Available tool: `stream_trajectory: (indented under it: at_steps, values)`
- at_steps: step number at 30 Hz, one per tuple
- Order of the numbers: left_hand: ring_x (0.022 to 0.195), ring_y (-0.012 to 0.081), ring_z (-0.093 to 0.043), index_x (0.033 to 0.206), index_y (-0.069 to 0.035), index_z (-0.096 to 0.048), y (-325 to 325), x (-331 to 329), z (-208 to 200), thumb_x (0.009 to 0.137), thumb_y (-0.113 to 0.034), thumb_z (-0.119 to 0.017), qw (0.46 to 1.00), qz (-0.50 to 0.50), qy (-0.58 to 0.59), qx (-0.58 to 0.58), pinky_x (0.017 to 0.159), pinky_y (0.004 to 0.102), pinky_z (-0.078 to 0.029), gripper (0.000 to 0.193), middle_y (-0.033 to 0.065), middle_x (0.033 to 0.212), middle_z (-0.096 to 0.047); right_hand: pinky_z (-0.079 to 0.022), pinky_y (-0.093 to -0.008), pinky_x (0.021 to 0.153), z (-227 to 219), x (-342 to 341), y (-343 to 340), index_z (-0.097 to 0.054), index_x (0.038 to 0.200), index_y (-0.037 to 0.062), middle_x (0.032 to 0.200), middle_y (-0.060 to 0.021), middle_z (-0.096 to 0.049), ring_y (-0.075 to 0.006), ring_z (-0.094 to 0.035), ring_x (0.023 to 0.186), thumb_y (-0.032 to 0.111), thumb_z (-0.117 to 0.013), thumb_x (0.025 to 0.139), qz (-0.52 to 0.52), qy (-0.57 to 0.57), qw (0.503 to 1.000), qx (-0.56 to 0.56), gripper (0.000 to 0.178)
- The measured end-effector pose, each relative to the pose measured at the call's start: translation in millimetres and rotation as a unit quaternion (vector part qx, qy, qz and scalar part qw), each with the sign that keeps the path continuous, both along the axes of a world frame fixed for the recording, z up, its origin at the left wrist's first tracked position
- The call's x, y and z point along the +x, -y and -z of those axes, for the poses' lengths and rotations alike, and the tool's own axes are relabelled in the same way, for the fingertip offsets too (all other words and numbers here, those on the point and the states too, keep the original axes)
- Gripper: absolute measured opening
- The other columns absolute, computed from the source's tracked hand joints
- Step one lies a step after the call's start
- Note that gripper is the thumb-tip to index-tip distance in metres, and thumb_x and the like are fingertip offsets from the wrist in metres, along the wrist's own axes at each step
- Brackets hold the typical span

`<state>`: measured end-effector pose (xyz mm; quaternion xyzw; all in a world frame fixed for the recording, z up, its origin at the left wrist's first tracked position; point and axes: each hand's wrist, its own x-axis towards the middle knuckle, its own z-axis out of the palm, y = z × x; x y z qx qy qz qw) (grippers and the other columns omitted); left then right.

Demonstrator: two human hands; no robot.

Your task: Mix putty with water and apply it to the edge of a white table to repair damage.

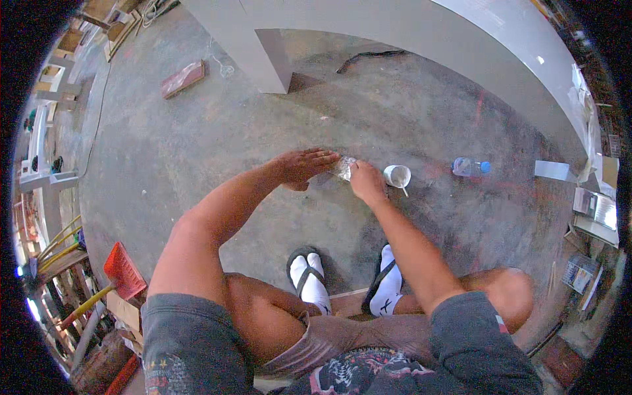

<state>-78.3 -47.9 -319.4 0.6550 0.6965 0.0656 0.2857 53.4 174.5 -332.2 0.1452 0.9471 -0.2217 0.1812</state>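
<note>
My right hand [367, 182] is closed on a crumpled, whitish, see-through thing [343, 168], perhaps plastic; its kind is not clear. From the other side, my left hand [301, 167] reaches its edge with the fingers stretched out flat and together. Both hands are above the concrete floor, in front of my feet. Just right of my right hand stands a white cup [397, 176] with a thin pale stick [405, 192] at its rim. Further right, a clear plastic bottle [466, 166] with a blue cap lies on its side.
A large pale grey panel structure [408, 23] curves across the far side. A reddish block [183, 79] lies far left. An orange shovel blade [124, 271] on a yellow handle leans at the left. Wood scraps and boards [580, 272] line the right edge.
</note>
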Motion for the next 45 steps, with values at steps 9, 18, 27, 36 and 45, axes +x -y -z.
stream_trajectory:
  at_steps: [9,18,27,36,45]
  values:
    - [0.163,0.033,-0.02,0.168,-0.004,-0.019,0,2,2,0.071,-0.014,-0.083,1.0,0.001,-0.024,0.018,0.135,0.0433,-0.015,0.116,0.0168,0.176,-0.019,-0.052,-0.061,0.087,-6,-11,-15,-0.07,0.105,0.0016,0.102,-0.0282,-0.073,-0.0522,-0.068,0.1,0.04,-0.051,0.108,-0.077,-0.004,0.996,-0.032,0.043]
    - [0.162,0.0346,-0.021,0.167,-0.005,-0.025,2,-2,12,0.069,-0.022,-0.088,0.999,0.013,-0.03,0.04,0.135,0.0449,-0.015,0.117,0.0172,0.176,-0.02,-0.053,-0.0618,0.085,9,-6,4,-0.072,0.104,0.002,0.099,-0.0275,-0.074,-0.0504,-0.07,0.096,0.04,-0.049,0.109,0.007,-0.059,0.998,-0.025,0.045]
    - [0.164,0.0316,-0.016,0.167,0.0,-0.021,2,-4,1,0.077,-0.025,-0.082,0.998,0.039,-0.041,0.006,0.136,0.0427,-0.013,0.112,0.0195,0.176,-0.017,-0.054,-0.0602,0.089,5,-7,22,-0.075,0.104,0.0044,0.103,-0.0254,-0.075,-0.0487,-0.071,0.102,0.037,-0.046,0.11,0.075,-0.039,0.996,-0.03,0.044]
    - [0.164,0.0322,-0.016,0.167,-0.002,-0.022,-5,0,-5,0.076,-0.023,-0.082,0.998,0.033,-0.036,-0.046,0.136,0.0436,-0.013,0.111,0.0187,0.176,-0.017,-0.053,-0.061,0.087,33,-19,31,-0.073,0.107,0.0059,0.105,-0.0266,-0.074,-0.0487,-0.07,0.099,0.038,-0.043,0.111,0.089,-0.057,0.994,-0.04,0.044]
    - [0.162,0.0325,-0.021,0.166,-0.004,-0.027,-2,10,6,0.081,-0.014,-0.074,0.999,-0.015,-0.048,0.022,0.134,0.0457,-0.018,0.097,0.0178,0.175,-0.022,-0.053,-0.0608,0.085,16,-16,22,-0.071,0.103,0.0036,0.101,-0.0274,-0.073,-0.0507,-0.069,0.098,0.044,-0.047,0.11,0.103,-0.119,0.982,-0.102,0.047]
